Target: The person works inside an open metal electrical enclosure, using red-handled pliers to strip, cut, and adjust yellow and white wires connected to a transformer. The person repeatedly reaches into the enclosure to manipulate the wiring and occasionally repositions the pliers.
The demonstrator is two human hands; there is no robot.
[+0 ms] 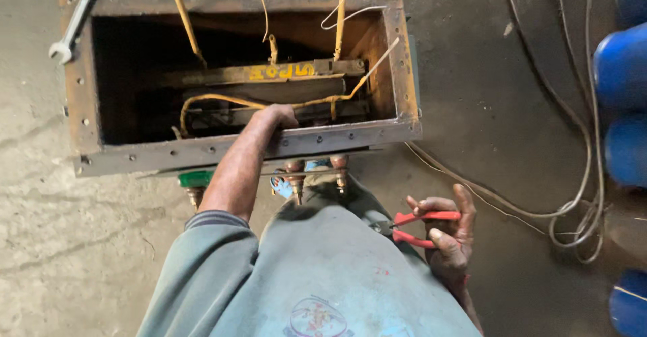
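Nearest the camera was the person's grey-green sweatshirt (317, 276), filling the lower middle of the view. Just right of it, the right hand (448, 232) was held low over the concrete floor (67, 242), fingers curled and clamped around the red handles of a pair of pliers (418, 228); the pliers pointed left toward the body, the nose partly hidden by the shirt.

A bit farther, the left arm reached forward with its sleeve pushed up. The left hand (276, 116) went over the near rim of a rusty open metal box (397, 67) and was closed, knuckles up, on the parts just inside; exactly what it gripped couldn't be made out. Yellowish wires (222, 98) looped beside that hand, and more yellow leads ran up out of the far side of the box. Inside lay flat metal bars (269, 74), one with yellow markings.

Under the box's near edge, threaded studs (295, 185) and a green piece (195, 178) poked out, just beyond the shirt.

On the far left corner of the box rim rested an open-ended spanner (74, 20). Right of the box, grey cables (573, 202) coiled across the floor, and blue drums (623, 74) stood along the right edge.
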